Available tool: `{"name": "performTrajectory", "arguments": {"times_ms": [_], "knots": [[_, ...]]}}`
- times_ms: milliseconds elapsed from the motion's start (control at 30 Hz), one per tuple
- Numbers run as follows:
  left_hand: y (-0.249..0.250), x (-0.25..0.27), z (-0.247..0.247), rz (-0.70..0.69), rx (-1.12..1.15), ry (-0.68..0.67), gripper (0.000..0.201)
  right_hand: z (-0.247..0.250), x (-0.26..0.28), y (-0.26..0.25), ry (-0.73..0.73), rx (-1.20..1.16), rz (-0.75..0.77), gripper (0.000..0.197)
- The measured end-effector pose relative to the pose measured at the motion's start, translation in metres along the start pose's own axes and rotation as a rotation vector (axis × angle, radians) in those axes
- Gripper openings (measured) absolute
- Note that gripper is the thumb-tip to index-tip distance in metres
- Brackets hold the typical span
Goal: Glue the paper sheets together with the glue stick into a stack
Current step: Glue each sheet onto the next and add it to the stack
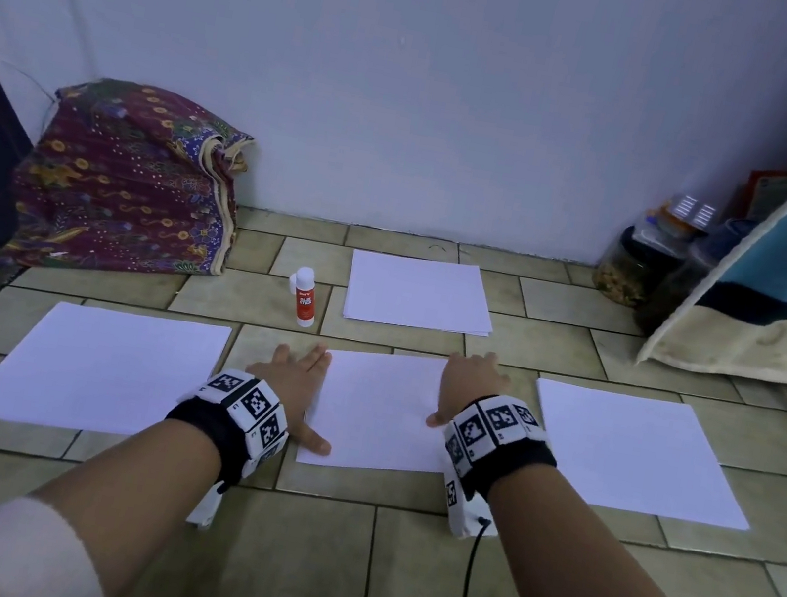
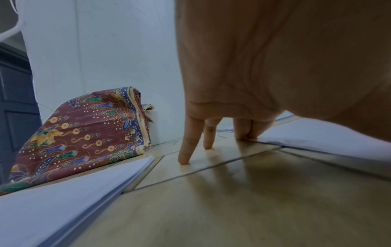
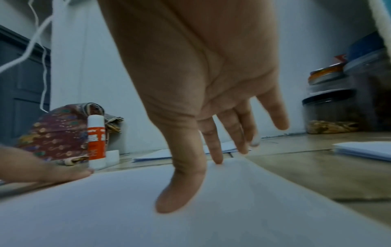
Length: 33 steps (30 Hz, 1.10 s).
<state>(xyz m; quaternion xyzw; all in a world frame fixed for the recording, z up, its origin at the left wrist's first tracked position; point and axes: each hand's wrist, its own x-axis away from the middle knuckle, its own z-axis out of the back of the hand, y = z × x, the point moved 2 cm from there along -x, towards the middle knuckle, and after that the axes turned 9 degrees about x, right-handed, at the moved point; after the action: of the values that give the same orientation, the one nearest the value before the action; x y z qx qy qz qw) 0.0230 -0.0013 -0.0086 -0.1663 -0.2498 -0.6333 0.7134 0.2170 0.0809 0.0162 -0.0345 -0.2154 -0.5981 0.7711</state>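
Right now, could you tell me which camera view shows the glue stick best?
The right wrist view: the glue stick stands upright on the floor tiles, close and side-on, orange label showing, its cap beside it. The head view shows it whole but small, between the patterned cloth and the far paper stack. The left wrist view misses it.

Head looks down; wrist views skim the floor point(image 1: 339, 549), sharing it.

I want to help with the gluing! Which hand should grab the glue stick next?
Probably the left hand. It rests open at the left edge of the middle paper sheet, and the glue stick stands on the floor just beyond its fingertips. The right hand, on that sheet's far right corner, would have to cross over.
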Motion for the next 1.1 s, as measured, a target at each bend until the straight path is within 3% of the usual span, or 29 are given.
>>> {"name": "performTrajectory", "arguments": {"times_ms": [100, 200, 267, 333, 400, 533, 633, 700, 867, 1000, 1100], "knots": [[0.003, 0.002, 0.008, 0.007, -0.013, 0.066, 0.117, -0.002, 0.008, -0.015, 0.013, 0.061, -0.011, 0.035], [0.012, 0.006, 0.02, 0.022, 0.006, 0.253, 0.088, -0.008, 0.016, -0.032, -0.038, -0.09, 0.007, 0.037], [0.022, 0.009, 0.024, -0.061, 0.028, 0.33, 0.066, -0.01, 0.02, -0.042, -0.006, -0.168, 0.028, 0.048], [0.032, 0.012, 0.02, -0.197, 0.074, 0.302, 0.052, -0.013, 0.022, -0.052, 0.025, -0.185, 0.103, 0.066], [0.039, 0.014, 0.013, -0.248, 0.042, 0.243, 0.052, -0.014, 0.023, -0.057, 0.039, -0.14, 0.192, 0.071], [0.044, 0.016, 0.007, -0.203, -0.013, 0.21, 0.039, -0.012, 0.027, -0.06, 0.035, -0.076, 0.153, 0.053], [0.046, 0.02, 0.013, -0.167, 0.002, 0.241, 0.031, -0.013, 0.031, -0.065, 0.003, -0.182, 0.219, 0.05], [0.046, 0.02, 0.013, -0.155, 0.013, 0.273, 0.043, -0.014, 0.034, -0.064, 0.029, -0.193, 0.284, 0.056], [0.038, 0.011, -0.007, -0.091, 0.107, 0.171, 0.11, -0.017, 0.033, -0.059, 0.043, -0.095, 0.376, 0.077], [0.038, 0.011, -0.01, -0.066, 0.062, 0.1, 0.116, -0.016, 0.028, -0.059, 0.048, -0.079, 0.404, 0.096], [0.038, 0.01, -0.01, -0.061, -0.007, 0.103, 0.115, -0.018, 0.022, -0.048, -0.034, -0.082, 0.405, 0.105]]}}
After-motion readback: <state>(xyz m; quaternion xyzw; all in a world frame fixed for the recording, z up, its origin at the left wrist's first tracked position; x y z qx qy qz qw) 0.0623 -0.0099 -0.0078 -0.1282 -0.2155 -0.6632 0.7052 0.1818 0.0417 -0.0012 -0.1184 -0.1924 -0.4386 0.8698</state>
